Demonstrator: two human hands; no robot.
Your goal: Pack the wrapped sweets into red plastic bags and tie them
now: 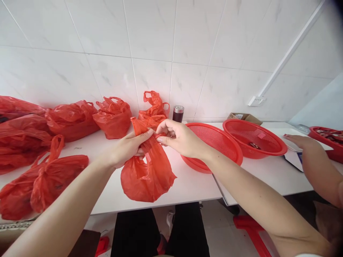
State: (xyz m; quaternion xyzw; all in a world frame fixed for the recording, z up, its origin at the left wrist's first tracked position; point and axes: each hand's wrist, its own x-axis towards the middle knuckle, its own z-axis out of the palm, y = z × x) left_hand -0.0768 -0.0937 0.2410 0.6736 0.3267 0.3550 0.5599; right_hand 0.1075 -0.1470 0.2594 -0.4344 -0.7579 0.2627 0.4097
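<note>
Red plastic bag [160, 171] is up in front of you, over the white table [198, 189] nr its front edge. Your L hand [131, 146] is clamped round the gathered top; your R hand [178, 137] pinches it there too, thumb + fingertips tog. To the R: mesh basket [214, 139], then 2nd basket [241, 132] w/ small dark pcs [254, 145] inside. Other red bags, incl. a knotted bag [61, 175], sit L; tiled wall [150, 28] behind.

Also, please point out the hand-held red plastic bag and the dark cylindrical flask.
Hand-held red plastic bag [154, 187], head view: its lower part.
Dark cylindrical flask [178, 116], head view: its side, below the lid.
</note>
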